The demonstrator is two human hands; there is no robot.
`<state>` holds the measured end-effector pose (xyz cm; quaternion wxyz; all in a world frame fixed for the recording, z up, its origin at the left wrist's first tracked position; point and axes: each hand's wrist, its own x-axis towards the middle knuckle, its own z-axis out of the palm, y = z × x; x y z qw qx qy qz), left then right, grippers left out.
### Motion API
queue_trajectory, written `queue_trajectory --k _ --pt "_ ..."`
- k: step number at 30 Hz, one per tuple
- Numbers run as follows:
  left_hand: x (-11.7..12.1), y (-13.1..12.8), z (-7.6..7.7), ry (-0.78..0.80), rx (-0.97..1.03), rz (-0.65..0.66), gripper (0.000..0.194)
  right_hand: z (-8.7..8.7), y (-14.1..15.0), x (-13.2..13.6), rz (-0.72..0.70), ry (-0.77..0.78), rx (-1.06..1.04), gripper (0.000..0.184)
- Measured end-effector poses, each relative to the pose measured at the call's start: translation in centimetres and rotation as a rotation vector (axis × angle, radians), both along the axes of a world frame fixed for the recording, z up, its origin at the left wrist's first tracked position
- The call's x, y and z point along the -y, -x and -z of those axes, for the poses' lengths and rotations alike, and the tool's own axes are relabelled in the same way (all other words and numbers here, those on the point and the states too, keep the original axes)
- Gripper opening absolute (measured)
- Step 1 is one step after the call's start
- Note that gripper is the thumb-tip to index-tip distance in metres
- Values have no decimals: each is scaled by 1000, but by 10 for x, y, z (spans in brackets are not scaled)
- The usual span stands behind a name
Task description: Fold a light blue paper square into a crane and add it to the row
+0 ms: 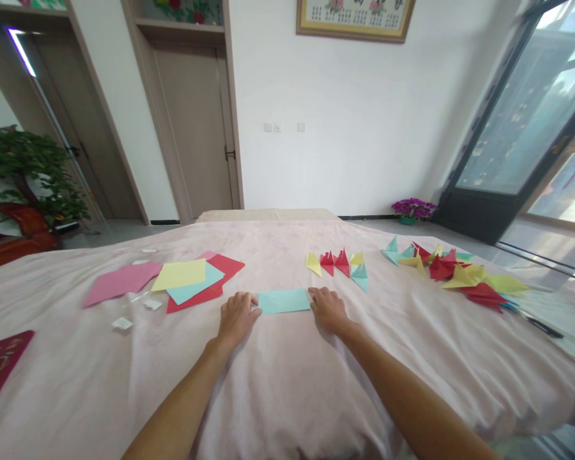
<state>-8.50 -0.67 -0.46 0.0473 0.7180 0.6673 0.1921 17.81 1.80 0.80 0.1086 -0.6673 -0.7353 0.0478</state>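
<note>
A light blue sheet of origami paper [284, 301], folded into a long rectangle, lies flat on the cloth in front of me. My left hand [238, 317] grips its left end with fingers curled and thumb at the edge. At the right end, my right hand [328, 309] holds the paper between bent fingers and thumb. Just beyond it stands a short row of folded paper cranes, among them a yellow crane [313, 263], a red crane [343, 262] and a light blue crane [359, 277].
Loose square sheets, including a yellow sheet [179, 275] and a pink sheet [119, 283], overlap on the left. More folded cranes [464, 276] are heaped at right, near a black pen [545, 328]. A pink-white tablecloth [287, 396] covers the table; a dark red board [2, 367] lies far left.
</note>
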Motion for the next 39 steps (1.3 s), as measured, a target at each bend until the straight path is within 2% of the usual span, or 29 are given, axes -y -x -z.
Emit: queue_trajectory --k 5,8,11,15,18,19,21,23,25,28,30,34,39 --pt "0 1 3 -47 41 30 34 -2 -5 -9 -4 21 -96 38" --pt "0 1 5 -62 50 56 53 1 -8 -12 -12 11 -172 34" --pt "-1 2 7 -68 60 68 72 5 -12 -11 -50 -21 -247 39" --pt "-4 3 8 -83 165 61 83 3 -12 -4 -184 -91 -315 42" --pt "-1 2 6 -216 178 85 87 -7 -5 11 -325 -145 -329 45" --pt "2 1 4 -287 148 113 85 -11 -2 17 -391 -162 -329 48" --pt "10 -2 1 -412 65 211 72 -18 6 31 -608 -222 -275 52" --pt "19 -5 -2 -457 -13 304 45 -22 12 43 -743 -224 -207 54" --pt "27 -6 -4 -468 -75 326 29 -23 16 50 -833 -207 -161 50" --pt "31 -6 -6 -474 -104 330 26 -21 15 50 -896 -191 -118 48" --pt "30 -5 -6 -491 -33 357 22 -22 9 42 -896 -190 -106 54" --pt "21 -2 -4 -535 260 389 17 -32 -14 20 -862 -211 -99 68" --pt "3 -8 -1 -476 545 416 14 -37 -34 -5 -929 -284 -102 79"
